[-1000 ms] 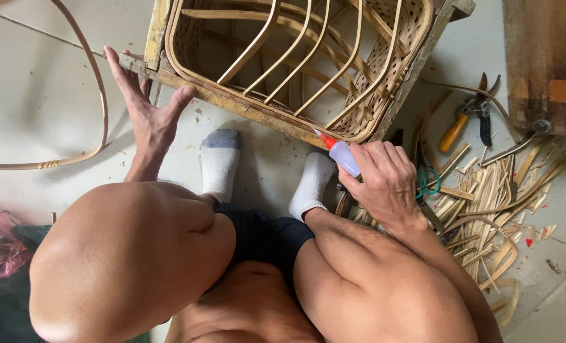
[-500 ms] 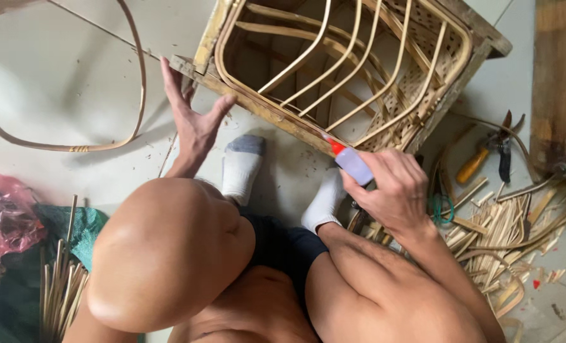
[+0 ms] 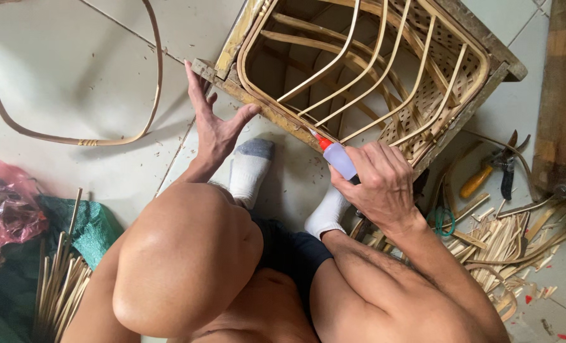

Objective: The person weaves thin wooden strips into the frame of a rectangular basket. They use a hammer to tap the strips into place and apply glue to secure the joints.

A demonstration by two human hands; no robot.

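Observation:
A rattan and wood chair frame [image 3: 365, 70] lies on the tiled floor in front of my knees. My left hand [image 3: 214, 124] rests open against its near wooden rail, fingers spread, thumb on the edge. My right hand [image 3: 378, 181] is shut on a small glue bottle [image 3: 337, 157] with a red nozzle; the tip touches the rail of the frame. My feet in white socks [image 3: 251, 168] sit just below the frame.
A bent rattan hoop [image 3: 111, 136] lies on the floor at left. A pink plastic bag [image 3: 6, 209] and a bundle of thin sticks [image 3: 57, 286] are at lower left. Cutters with an orange handle [image 3: 486, 174] and rattan offcuts [image 3: 512, 244] lie at right.
The view has shifted, so the frame sits further right. My left hand has stayed on the rail; my right hand has held the glue tip against the frame.

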